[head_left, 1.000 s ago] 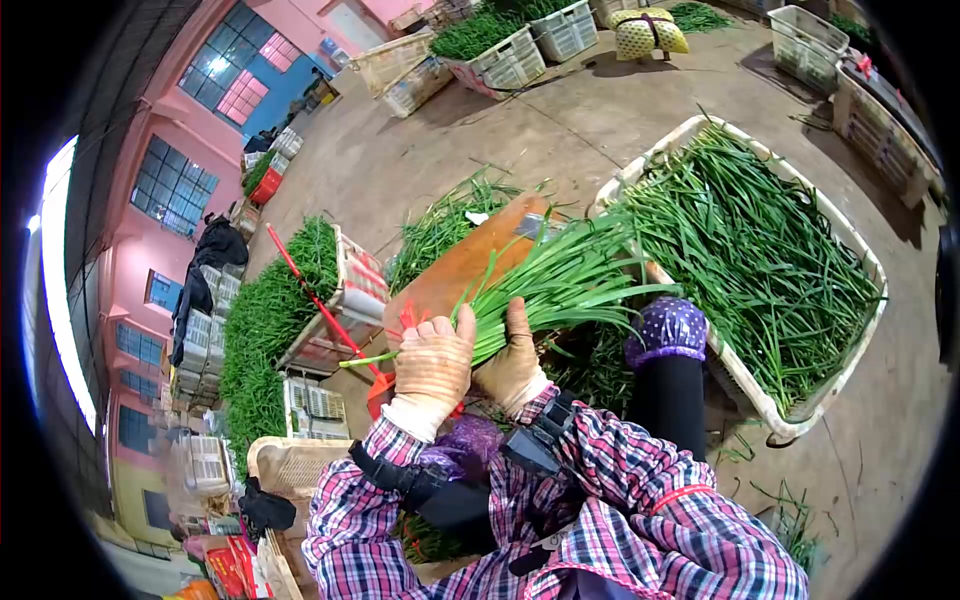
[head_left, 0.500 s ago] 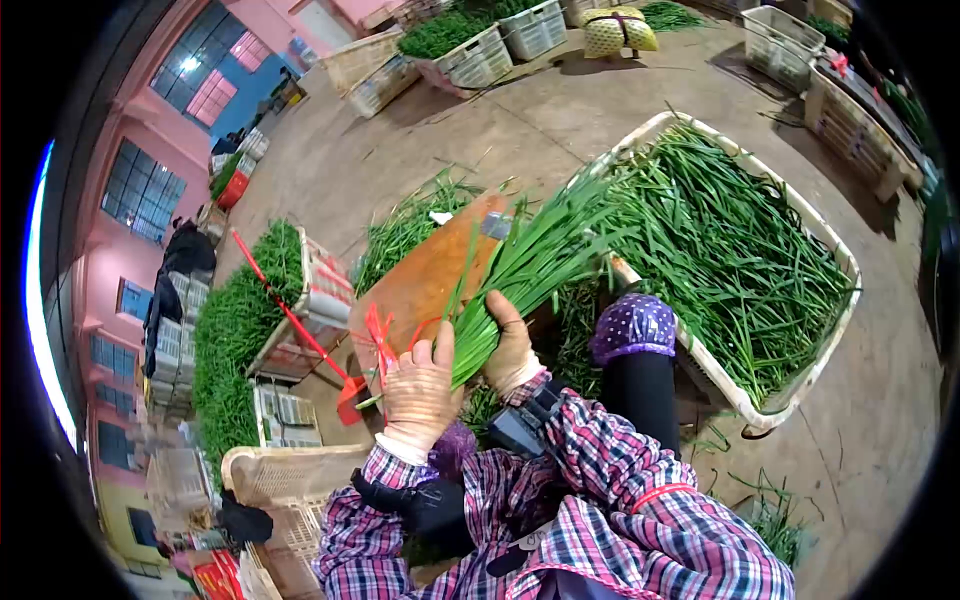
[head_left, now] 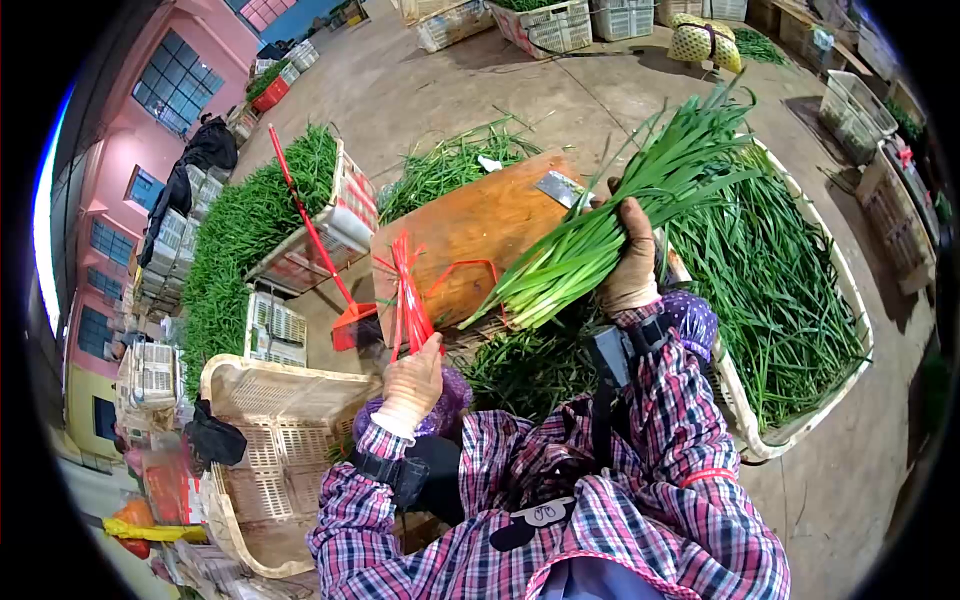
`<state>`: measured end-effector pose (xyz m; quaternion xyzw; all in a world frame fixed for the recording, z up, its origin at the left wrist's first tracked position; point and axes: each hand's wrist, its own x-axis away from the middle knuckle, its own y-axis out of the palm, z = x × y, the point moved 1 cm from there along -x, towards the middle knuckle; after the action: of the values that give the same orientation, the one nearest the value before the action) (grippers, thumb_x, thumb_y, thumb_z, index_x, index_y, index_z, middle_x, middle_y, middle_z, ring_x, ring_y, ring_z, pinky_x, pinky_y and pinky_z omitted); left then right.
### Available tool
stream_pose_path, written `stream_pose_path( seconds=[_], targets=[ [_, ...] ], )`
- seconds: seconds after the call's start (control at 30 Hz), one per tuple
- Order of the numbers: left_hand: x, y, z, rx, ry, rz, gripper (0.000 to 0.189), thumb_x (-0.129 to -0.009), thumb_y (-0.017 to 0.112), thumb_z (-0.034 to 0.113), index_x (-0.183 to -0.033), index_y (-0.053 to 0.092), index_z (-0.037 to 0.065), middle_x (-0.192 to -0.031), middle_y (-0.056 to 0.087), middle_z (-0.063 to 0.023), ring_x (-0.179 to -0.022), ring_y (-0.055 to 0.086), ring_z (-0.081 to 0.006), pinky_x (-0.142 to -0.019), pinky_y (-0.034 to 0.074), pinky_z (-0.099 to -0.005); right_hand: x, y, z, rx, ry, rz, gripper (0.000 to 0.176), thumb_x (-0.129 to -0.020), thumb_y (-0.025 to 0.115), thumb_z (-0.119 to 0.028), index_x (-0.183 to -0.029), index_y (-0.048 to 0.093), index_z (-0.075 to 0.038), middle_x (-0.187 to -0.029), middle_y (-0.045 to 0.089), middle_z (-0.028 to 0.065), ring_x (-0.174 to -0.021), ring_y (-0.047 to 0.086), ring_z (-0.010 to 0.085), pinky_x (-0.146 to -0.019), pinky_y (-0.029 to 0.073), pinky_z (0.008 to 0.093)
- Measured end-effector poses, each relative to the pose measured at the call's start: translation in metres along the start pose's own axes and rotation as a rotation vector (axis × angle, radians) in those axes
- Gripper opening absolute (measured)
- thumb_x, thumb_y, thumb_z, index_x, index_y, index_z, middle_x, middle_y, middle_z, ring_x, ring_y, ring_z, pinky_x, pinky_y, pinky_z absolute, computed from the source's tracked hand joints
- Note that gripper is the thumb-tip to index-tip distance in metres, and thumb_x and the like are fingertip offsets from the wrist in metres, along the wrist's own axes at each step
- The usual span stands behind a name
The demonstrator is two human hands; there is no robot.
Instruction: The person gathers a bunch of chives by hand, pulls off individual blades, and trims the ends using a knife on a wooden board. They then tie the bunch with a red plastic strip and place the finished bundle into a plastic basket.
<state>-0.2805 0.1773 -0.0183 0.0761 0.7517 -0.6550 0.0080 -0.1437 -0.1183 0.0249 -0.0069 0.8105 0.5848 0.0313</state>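
My right hand (head_left: 634, 262) is wrapped round a bunch of garlic chives (head_left: 560, 265), pale stem ends pointing down left and green leaves fanning up right. The bunch is held over the right side of a wooden board (head_left: 480, 215). At the board's lower left edge, my left hand (head_left: 413, 385) pinches the lower end of a hank of red plastic ties (head_left: 408, 300). A red tie loop (head_left: 462, 265) lies on the board. Near the board's far right corner is a flat metal blade (head_left: 560, 188), partly covered by the leaves.
To my right stands a white crate (head_left: 850, 300) heaped with loose chives (head_left: 770, 280). An open beige crate (head_left: 275, 450) is at my lower left. A red-handled dustpan (head_left: 350, 322) leans by a chive-filled crate (head_left: 350, 200). Loose greens (head_left: 450, 170) lie behind the board.
My right hand has carried the chives up and to the right. My left hand has let go of the bunch and moved down to the red ties. The view has shifted.
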Motion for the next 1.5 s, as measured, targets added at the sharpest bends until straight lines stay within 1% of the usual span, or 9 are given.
stream_pose_path(
  seconds=[0.23,0.3,0.4,0.53,0.77,1.03,1.1,1.3,1.5],
  targets=[
    [-0.003,-0.012,-0.022,0.260,0.062,-0.178,0.043,-0.089,0.050,0.035,-0.124,0.052,0.009,-0.088,0.066,-0.0170,-0.082,0.065,-0.0295,-0.072,0.050,-0.0399,-0.005,-0.004,-0.015,0.100,-0.040,-0.010,0.049,-0.081,0.065,-0.029,-0.121,0.052,-0.002,-0.090,0.061,0.0085,-0.084,0.061,0.0219,-0.080,0.050,0.0366],
    [-0.019,-0.032,-0.026,0.859,-0.154,-0.276,0.052,-0.082,0.065,0.018,-0.130,0.047,0.005,-0.102,0.065,-0.0174,-0.092,0.063,-0.0237,-0.082,0.049,-0.0324,0.003,-0.001,-0.012,0.077,0.048,0.036,0.047,-0.081,0.065,-0.031,-0.117,0.054,-0.003,-0.092,0.062,0.0087,-0.084,0.061,0.0227,-0.081,0.050,0.0371],
    [-0.043,-0.062,-0.016,1.401,-0.053,-0.209,0.057,-0.087,0.061,0.015,-0.137,0.037,0.001,-0.127,0.053,-0.0158,-0.116,0.051,-0.0221,-0.097,0.041,-0.0329,0.017,0.003,-0.004,0.185,0.126,-0.030,0.041,-0.079,0.065,-0.034,-0.103,0.056,-0.003,-0.093,0.063,0.0096,-0.085,0.061,0.0227,-0.079,0.051,0.0374],
    [-0.080,-0.083,0.018,1.555,0.102,-0.389,0.069,-0.088,0.057,0.030,-0.142,0.026,-0.001,-0.143,0.035,-0.0165,-0.135,0.029,-0.0249,-0.108,0.027,-0.0368,0.024,-0.002,0.030,0.109,0.365,-0.155,0.040,-0.081,0.064,-0.029,-0.110,0.056,-0.003,-0.095,0.063,0.0102,-0.085,0.062,0.0229,-0.079,0.052,0.0370],
    [-0.113,-0.078,0.049,1.488,0.176,-0.494,0.054,-0.085,0.061,0.045,-0.115,0.057,0.000,-0.104,0.060,-0.0019,-0.094,0.054,-0.0123,-0.083,0.042,-0.0278,0.047,0.004,0.058,0.309,0.640,-0.251,0.042,-0.078,0.069,-0.023,-0.114,0.058,-0.004,-0.096,0.062,0.0026,-0.082,0.059,0.0147,-0.075,0.049,0.0306],
    [-0.108,-0.064,0.039,1.838,0.008,-0.657,0.044,-0.084,0.065,0.034,-0.114,0.060,0.002,-0.109,0.062,-0.0045,-0.097,0.059,-0.0140,-0.086,0.047,-0.0295,0.056,0.013,0.065,0.303,0.892,-0.440,0.048,-0.080,0.068,-0.027,-0.120,0.052,-0.007,-0.103,0.063,0.0056,-0.088,0.062,0.0188,-0.078,0.051,0.0349],
    [-0.102,-0.086,0.045,1.800,0.125,-0.677,0.054,-0.080,0.063,0.030,-0.122,0.053,-0.002,-0.119,0.058,-0.0122,-0.109,0.056,-0.0232,-0.097,0.043,-0.0362,0.058,0.013,0.068,0.246,1.014,-0.517,0.055,-0.079,0.069,-0.036,-0.123,0.050,-0.009,-0.107,0.062,0.0063,-0.091,0.062,0.0199,-0.079,0.051,0.0361],
    [-0.085,-0.095,0.055,1.952,-0.016,-0.576,0.060,-0.069,0.065,0.031,-0.116,0.056,-0.006,-0.110,0.063,-0.0185,-0.102,0.061,-0.0281,-0.095,0.045,-0.0394,0.067,0.012,0.081,0.246,0.959,-0.521,0.058,-0.076,0.071,-0.043,-0.119,0.054,-0.008,-0.104,0.062,0.0056,-0.091,0.061,0.0178,-0.081,0.050,0.0344],
    [-0.083,-0.093,0.054,1.968,-0.043,-0.417,0.056,-0.066,0.061,0.018,-0.116,0.053,-0.005,-0.096,0.065,-0.0163,-0.092,0.063,-0.0303,-0.091,0.048,-0.0423,0.060,0.006,0.090,0.355,0.803,-0.639,0.069,-0.080,0.069,-0.040,-0.135,0.036,-0.012,-0.118,0.054,0.0044,-0.105,0.053,0.0175,-0.088,0.045,0.0343]
  ],
)
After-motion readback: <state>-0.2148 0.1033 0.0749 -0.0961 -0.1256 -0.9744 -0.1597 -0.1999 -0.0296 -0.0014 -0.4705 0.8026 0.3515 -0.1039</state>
